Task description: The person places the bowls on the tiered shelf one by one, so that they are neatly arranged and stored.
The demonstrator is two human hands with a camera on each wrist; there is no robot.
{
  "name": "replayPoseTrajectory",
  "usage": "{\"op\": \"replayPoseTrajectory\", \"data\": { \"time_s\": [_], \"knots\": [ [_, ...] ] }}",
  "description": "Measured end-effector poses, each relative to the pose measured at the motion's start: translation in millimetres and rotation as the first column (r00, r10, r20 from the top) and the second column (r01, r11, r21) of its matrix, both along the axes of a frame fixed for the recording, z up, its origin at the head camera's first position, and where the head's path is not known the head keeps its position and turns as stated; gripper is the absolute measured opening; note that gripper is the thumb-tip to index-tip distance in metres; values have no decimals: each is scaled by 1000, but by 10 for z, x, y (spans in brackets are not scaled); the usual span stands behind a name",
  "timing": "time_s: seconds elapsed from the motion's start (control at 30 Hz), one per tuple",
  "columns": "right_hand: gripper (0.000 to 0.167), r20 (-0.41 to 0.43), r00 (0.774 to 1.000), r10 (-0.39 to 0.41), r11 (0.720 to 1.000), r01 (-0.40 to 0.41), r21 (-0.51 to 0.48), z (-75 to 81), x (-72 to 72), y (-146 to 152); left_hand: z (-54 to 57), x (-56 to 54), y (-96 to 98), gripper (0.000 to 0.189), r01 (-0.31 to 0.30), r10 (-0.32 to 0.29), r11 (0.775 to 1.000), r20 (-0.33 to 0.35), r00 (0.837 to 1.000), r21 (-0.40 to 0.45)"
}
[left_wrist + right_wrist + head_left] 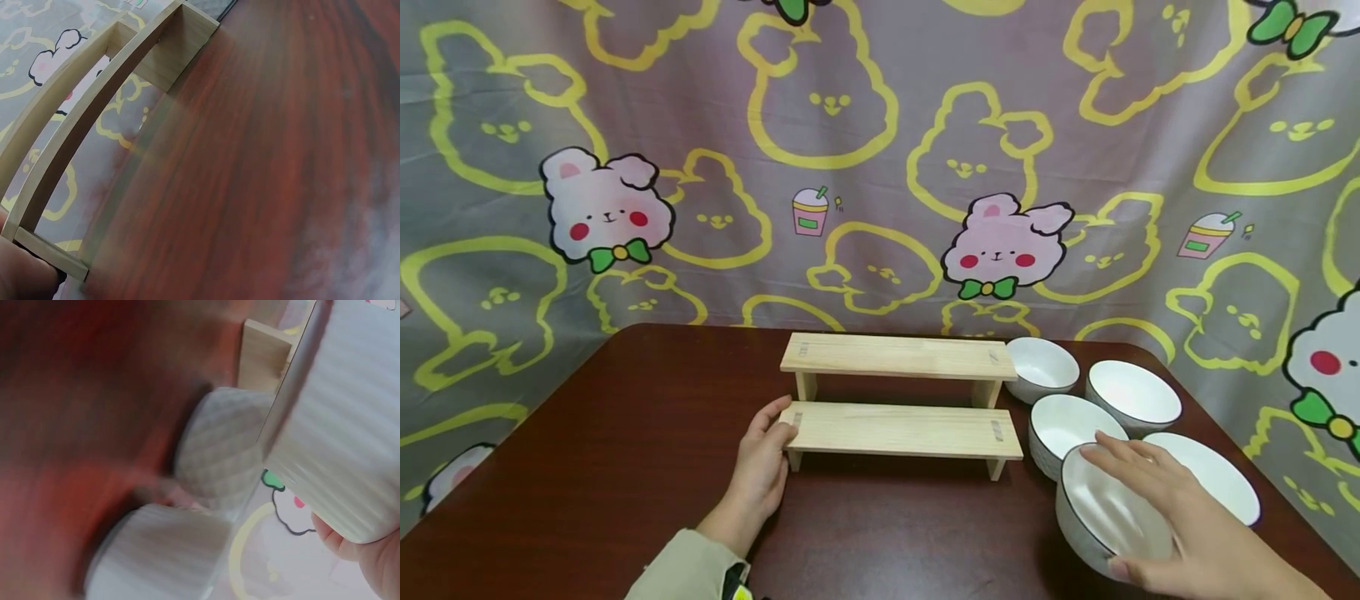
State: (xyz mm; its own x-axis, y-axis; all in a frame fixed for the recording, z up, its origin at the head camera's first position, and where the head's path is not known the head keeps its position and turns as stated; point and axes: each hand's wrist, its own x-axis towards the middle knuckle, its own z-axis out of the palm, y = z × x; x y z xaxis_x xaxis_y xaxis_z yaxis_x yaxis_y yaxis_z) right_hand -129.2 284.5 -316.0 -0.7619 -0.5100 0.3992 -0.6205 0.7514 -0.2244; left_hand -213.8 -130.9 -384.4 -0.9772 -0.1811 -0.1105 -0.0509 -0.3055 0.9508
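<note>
The left hand (758, 467) grips the left end of the lower board of the wooden stand (902, 429), its thumb on top. The right hand (1183, 517) grasps a tilted white bowl (1086, 525) by its rim, fingers over the far edge and thumb at the near edge. That bowl is in front of the stand and to its right, raised off the worktop (587, 450); the right wrist view shows its ribbed outside. Just right of the stand's lower board sits a second bowl (1075, 425); a third (1042, 367) is beside the right end of its upper board. Farther right of the stand are a fourth bowl (1133, 393) and a fifth (1213, 471), partly hidden by the right hand. Behind the stand hangs a grey curtain (865, 192) printed with yellow-outlined animals.
</note>
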Motion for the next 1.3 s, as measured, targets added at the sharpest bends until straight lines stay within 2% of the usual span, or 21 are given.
{"op": "replayPoseTrajectory", "data": {
  "time_s": [0.13,0.43,0.83,1.3],
  "knots": [
    [95,-48,998,28,1000,-28,-8,66,-52,-35,1,4,-8,56,2,-2,1000,1,1000,-6],
    [96,-108,994,-4,1000,3,-13,189,-138,-108,2,7,-21,56,9,-9,1000,0,1000,-20],
    [93,-112,993,-43,998,48,36,443,-205,-282,-23,15,-38,56,15,-15,1000,0,1000,-21],
    [83,-72,997,40,999,-40,9,699,-405,-499,-44,4,-54,55,24,-24,997,4,1000,-79]
  ]
}}
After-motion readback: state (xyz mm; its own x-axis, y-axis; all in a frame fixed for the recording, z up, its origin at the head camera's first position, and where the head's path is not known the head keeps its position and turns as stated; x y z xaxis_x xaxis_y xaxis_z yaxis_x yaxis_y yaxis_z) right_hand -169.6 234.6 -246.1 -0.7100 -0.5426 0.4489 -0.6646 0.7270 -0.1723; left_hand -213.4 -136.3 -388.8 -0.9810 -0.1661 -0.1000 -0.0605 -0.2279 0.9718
